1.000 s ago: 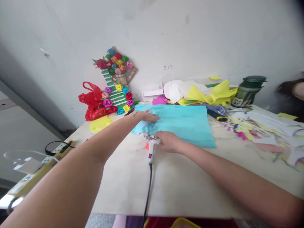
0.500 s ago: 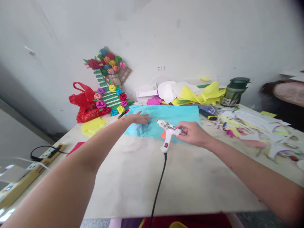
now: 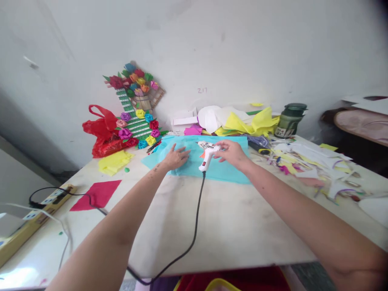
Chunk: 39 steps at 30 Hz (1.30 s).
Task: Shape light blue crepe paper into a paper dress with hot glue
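Observation:
A white hot glue gun [image 3: 207, 157] with an orange trigger is pinched at its rear end by my right hand [image 3: 230, 153]. Its nozzle points left, over the light-blue crepe paper [image 3: 230, 171] spread across the middle of the table. From its handle a black cord [image 3: 197, 220] runs down to the table's front edge. My left hand [image 3: 177, 157] lies on the left part of the blue paper with its fingers spread, and nothing shows in it. The nozzle is a short way right of those fingers.
A flower-decorated craft piece [image 3: 136, 105] and a red plastic bag [image 3: 103, 133] stand at the back left. Red paper [image 3: 98, 195] and a power strip [image 3: 51, 206] lie on the left. Paper scraps [image 3: 312, 161] cover the right, near a green bottle [image 3: 289, 121].
My right hand has moved the glue gun slightly left and up, closer over the blue paper. My left hand has shifted a little, and the paper's left edge now spreads farther out.

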### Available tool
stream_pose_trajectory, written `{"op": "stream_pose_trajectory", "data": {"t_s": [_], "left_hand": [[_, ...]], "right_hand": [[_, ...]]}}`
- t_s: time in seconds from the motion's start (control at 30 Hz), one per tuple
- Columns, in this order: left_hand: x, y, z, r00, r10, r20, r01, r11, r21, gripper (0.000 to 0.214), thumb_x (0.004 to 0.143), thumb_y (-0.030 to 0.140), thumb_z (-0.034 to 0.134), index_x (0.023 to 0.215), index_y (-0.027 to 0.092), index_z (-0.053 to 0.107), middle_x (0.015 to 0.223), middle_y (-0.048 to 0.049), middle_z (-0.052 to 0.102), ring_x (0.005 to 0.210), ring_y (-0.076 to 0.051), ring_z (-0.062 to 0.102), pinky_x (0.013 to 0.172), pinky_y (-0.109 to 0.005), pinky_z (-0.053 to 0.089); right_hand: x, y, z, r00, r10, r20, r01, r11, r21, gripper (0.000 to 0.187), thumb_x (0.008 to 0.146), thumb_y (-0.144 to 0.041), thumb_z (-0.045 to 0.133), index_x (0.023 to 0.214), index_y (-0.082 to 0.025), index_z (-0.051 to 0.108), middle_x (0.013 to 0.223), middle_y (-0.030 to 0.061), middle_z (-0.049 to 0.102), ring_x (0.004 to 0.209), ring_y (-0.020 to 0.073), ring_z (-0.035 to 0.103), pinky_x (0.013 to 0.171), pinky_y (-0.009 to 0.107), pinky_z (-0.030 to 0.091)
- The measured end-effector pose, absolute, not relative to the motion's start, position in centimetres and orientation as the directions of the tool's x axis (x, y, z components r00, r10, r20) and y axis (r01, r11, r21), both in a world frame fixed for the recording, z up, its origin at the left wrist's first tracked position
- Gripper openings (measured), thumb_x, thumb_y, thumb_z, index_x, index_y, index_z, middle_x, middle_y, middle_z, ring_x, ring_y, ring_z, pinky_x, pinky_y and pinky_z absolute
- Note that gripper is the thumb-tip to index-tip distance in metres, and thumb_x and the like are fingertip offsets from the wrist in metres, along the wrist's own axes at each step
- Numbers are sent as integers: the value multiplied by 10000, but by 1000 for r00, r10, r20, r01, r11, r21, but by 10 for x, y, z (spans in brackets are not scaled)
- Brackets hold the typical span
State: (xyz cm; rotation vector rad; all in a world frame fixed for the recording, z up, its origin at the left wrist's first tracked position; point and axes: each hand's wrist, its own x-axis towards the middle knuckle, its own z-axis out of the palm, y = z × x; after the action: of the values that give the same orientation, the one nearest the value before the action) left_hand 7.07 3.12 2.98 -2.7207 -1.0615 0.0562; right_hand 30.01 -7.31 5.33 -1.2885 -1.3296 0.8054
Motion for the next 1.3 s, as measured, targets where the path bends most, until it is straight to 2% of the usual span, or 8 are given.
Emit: {"op": "stream_pose_trajectory", "data": {"t_s": [0.23,0.37,0.47,0.67,0.77,0.87,1.13,1.3], "left_hand": [[73,20,30,704,707,71,707,-686,-173,466,883,301,151,1341,376,193,1364,72,351,1317,-247,93,959,-562,-188],[89,10,36,615,788,36,787,-610,-96,543,843,536,128,1267,321,390,1246,10,502,1290,-333,147,924,-640,-146],[99,5,36,593,804,43,800,-582,-143,686,781,653,131,1070,230,588,1074,-48,609,1277,-350,157,944,-620,-145],[100,4,29,576,811,103,816,-561,-137,611,838,552,153,893,208,655,917,-64,657,1272,-338,184,944,-628,-129],[96,6,26,590,795,139,807,-579,-118,494,864,475,212,926,249,647,895,-39,664,1264,-330,227,930,-642,-115],[95,6,23,602,781,165,799,-590,-116,429,868,431,252,960,268,638,886,-25,670,1251,-327,269,935,-641,-97],[97,0,14,647,713,271,761,-624,-176,533,841,513,246,1049,165,592,1073,-94,619,1257,-308,274,981,-606,-97],[90,-6,8,677,673,298,732,-655,-184,735,748,646,311,1276,138,372,1236,-135,501,1269,-270,266,978,-580,-151]], "right_hand": [[280,-43,43,256,937,239,100,220,-970,342,639,-144,607,969,-152,518,897,54,617,623,137,641,425,189,498],[265,-26,36,276,930,243,125,216,-968,383,627,-136,583,1006,-149,530,939,61,609,639,133,632,427,194,500],[255,-19,34,272,921,277,192,230,-954,408,614,-137,565,1021,-154,547,952,58,606,653,132,621,436,198,500],[246,-16,32,283,904,320,166,283,-945,469,606,-194,574,1074,-166,544,1023,70,585,659,123,599,467,214,501],[242,-15,24,284,891,355,-22,376,-926,607,562,-235,642,1147,-192,485,1074,66,564,691,124,598,551,240,513],[236,-12,14,205,923,326,-165,361,-918,532,557,-303,662,1058,-170,540,982,52,602,706,134,594,615,259,498],[218,-10,9,98,979,177,-168,192,-967,275,570,-295,663,799,-155,607,671,-21,607,592,105,547,537,213,427],[224,-17,16,210,950,233,-272,285,-919,303,631,-394,611,840,-176,581,686,-27,597,570,101,557,480,199,412]]}}
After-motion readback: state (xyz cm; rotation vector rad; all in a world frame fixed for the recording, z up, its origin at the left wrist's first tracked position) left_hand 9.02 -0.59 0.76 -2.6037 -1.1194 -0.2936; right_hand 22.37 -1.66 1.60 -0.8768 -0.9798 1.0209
